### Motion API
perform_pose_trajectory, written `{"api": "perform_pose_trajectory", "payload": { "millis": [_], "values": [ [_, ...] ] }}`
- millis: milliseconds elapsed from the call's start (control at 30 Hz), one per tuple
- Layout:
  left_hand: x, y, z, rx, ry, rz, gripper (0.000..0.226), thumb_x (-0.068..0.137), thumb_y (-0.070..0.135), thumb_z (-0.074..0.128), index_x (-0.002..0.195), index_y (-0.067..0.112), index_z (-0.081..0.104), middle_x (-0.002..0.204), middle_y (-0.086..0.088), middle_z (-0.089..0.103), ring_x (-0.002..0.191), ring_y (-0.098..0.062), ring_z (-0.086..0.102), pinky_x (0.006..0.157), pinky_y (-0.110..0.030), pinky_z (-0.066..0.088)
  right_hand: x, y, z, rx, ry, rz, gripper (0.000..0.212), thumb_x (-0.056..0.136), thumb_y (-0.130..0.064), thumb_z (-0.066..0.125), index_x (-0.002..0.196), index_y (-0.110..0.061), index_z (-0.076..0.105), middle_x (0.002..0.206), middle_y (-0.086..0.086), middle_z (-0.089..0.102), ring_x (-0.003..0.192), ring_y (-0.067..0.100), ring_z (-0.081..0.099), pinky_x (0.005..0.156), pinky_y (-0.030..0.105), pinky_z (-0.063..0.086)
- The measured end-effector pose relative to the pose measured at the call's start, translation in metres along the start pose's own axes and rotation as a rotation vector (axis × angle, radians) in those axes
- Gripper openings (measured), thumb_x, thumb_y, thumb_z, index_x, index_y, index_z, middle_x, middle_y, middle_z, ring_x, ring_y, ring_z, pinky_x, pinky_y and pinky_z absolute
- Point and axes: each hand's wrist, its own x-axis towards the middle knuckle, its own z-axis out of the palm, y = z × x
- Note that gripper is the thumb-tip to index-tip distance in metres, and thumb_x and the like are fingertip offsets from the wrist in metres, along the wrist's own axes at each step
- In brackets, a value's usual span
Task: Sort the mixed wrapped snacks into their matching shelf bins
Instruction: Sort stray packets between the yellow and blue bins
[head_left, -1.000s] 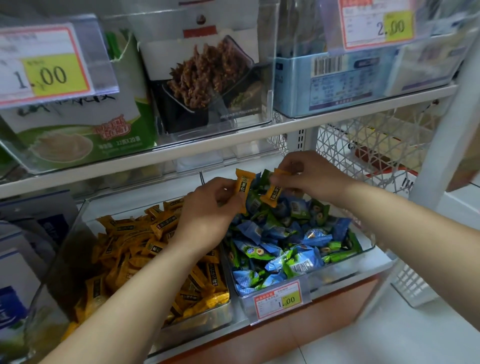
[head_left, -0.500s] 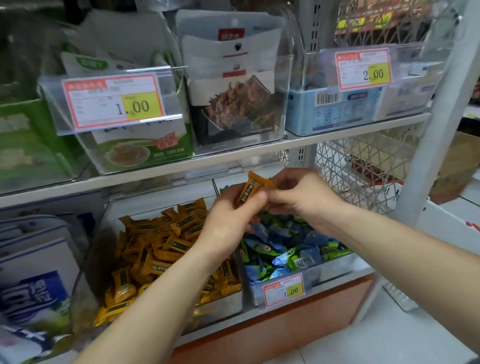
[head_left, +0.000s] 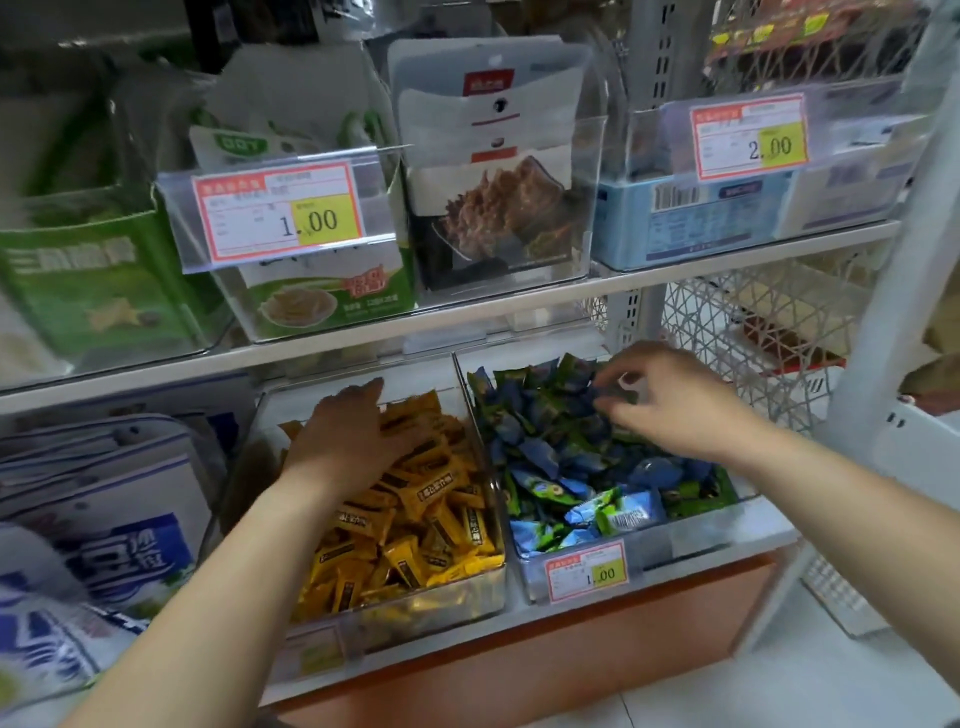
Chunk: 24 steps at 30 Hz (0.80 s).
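On the lower shelf, two clear bins stand side by side. The left bin (head_left: 415, 621) is full of yellow wrapped snacks (head_left: 421, 530). The right bin (head_left: 691, 545) holds blue and green wrapped snacks (head_left: 561, 457). My left hand (head_left: 353, 436) lies palm down on the yellow pile at the back of the left bin, fingers stretched forward; what is under the palm is hidden. My right hand (head_left: 670, 400) hovers over the back of the right bin. Its fingers are loosely bent and their tips touch the blue and green wrappers, with nothing visibly held.
The upper shelf (head_left: 519, 306) just above the hands carries clear bins of boxed snacks with price tags (head_left: 275, 208). A white wire basket (head_left: 753, 322) stands to the right, beside a white upright post (head_left: 893, 332). Blue and white packs (head_left: 104, 519) fill the lower left.
Both hands held yellow snacks together above the bins. Now the left hand has dropped onto the yellow pile and the right hand has moved back over the blue and green snacks.
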Motion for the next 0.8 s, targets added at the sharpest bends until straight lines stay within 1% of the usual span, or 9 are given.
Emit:
{"api": "perform_pose_trajectory", "payload": {
  "millis": [67, 167, 267, 367, 433, 500, 600, 667, 800],
  "values": [
    [-0.002, 0.008, 0.000, -0.006, 0.029, 0.022, 0.085, 0.084, 0.069, 0.057, 0.152, 0.026, 0.031, 0.155, -0.002, 0.038, 0.141, -0.025, 0.035, 0.111, -0.042, 0.034, -0.001, 0.023, -0.012, -0.039, 0.066, 0.024, 0.021, 0.082, -0.037, 0.072, 0.102, -0.028, 0.071, 0.103, -0.004, 0.063, 0.093, 0.017, 0.060, 0.076, 0.027, 0.043],
    [-0.006, 0.046, 0.002, -0.158, 0.144, 0.191, 0.057, 0.086, 0.059, 0.060, 0.137, 0.034, 0.050, 0.142, 0.004, 0.052, 0.129, -0.017, 0.049, 0.103, -0.035, 0.042, -0.006, 0.061, -0.025, -0.095, 0.145, 0.116, 0.029, 0.083, -0.034, 0.071, 0.111, -0.023, 0.069, 0.112, 0.004, 0.066, 0.097, 0.024, 0.062, 0.077, 0.028, 0.044],
    [0.007, 0.104, 0.010, -0.193, 0.026, 0.362, 0.038, 0.085, 0.053, 0.063, 0.119, 0.037, 0.061, 0.121, 0.010, 0.063, 0.110, -0.012, 0.058, 0.091, -0.029, 0.047, -0.009, 0.087, -0.026, -0.048, 0.120, 0.240, 0.045, 0.087, -0.037, 0.068, 0.128, -0.021, 0.060, 0.119, 0.002, 0.065, 0.095, 0.022, 0.063, 0.075, 0.027, 0.044],
    [0.037, 0.155, 0.030, -0.263, -0.132, 0.406, 0.023, 0.086, 0.046, 0.068, 0.106, 0.038, 0.061, 0.107, 0.014, 0.063, 0.100, -0.008, 0.060, 0.085, -0.023, 0.045, -0.014, 0.093, -0.012, 0.099, -0.014, 0.264, 0.050, 0.089, -0.038, 0.066, 0.134, -0.022, 0.052, 0.112, -0.007, 0.065, 0.088, 0.014, 0.060, 0.066, 0.022, 0.042],
    [0.066, 0.181, 0.053, -0.218, -0.172, 0.453, 0.026, 0.088, 0.039, 0.068, 0.111, 0.027, 0.064, 0.113, 0.007, 0.065, 0.105, -0.013, 0.060, 0.093, -0.029, 0.048, -0.016, 0.095, -0.002, 0.139, -0.032, 0.233, 0.049, 0.091, -0.030, 0.064, 0.137, -0.022, 0.048, 0.113, -0.006, 0.065, 0.088, 0.013, 0.060, 0.065, 0.023, 0.040],
    [0.094, 0.201, 0.078, -0.110, -0.200, 0.489, 0.032, 0.089, 0.036, 0.068, 0.116, 0.019, 0.065, 0.118, -0.001, 0.065, 0.106, -0.019, 0.059, 0.093, -0.034, 0.048, -0.016, 0.098, 0.004, 0.134, 0.005, 0.211, 0.048, 0.093, -0.019, 0.058, 0.139, -0.021, 0.046, 0.114, -0.002, 0.066, 0.085, 0.014, 0.058, 0.065, 0.022, 0.037],
    [0.124, 0.221, 0.109, -0.018, -0.256, 0.510, 0.039, 0.089, 0.040, 0.067, 0.122, 0.020, 0.062, 0.122, -0.002, 0.064, 0.102, -0.017, 0.056, 0.083, -0.029, 0.043, -0.016, 0.104, 0.008, 0.154, 0.018, 0.187, 0.047, 0.093, -0.012, 0.053, 0.139, -0.021, 0.045, 0.110, 0.001, 0.067, 0.082, 0.014, 0.058, 0.057, 0.014, 0.036],
    [0.136, 0.225, 0.122, 0.030, -0.295, 0.517, 0.046, 0.088, 0.047, 0.066, 0.123, 0.018, 0.061, 0.121, -0.003, 0.063, 0.105, -0.021, 0.058, 0.087, -0.033, 0.047, -0.018, 0.106, 0.010, 0.162, 0.020, 0.170, 0.047, 0.094, -0.012, 0.052, 0.139, -0.020, 0.044, 0.109, 0.002, 0.067, 0.080, 0.013, 0.057, 0.054, 0.005, 0.035],
    [0.135, 0.221, 0.133, 0.187, -0.470, 0.606, 0.050, 0.089, 0.057, 0.060, 0.126, 0.024, 0.059, 0.121, 0.001, 0.061, 0.108, -0.020, 0.056, 0.093, -0.037, 0.047, -0.017, 0.108, 0.012, 0.148, 0.024, 0.159, 0.048, 0.095, -0.012, 0.050, 0.141, -0.021, 0.042, 0.109, 0.000, 0.065, 0.074, 0.006, 0.052, 0.057, 0.007, 0.036]
  ]
}}
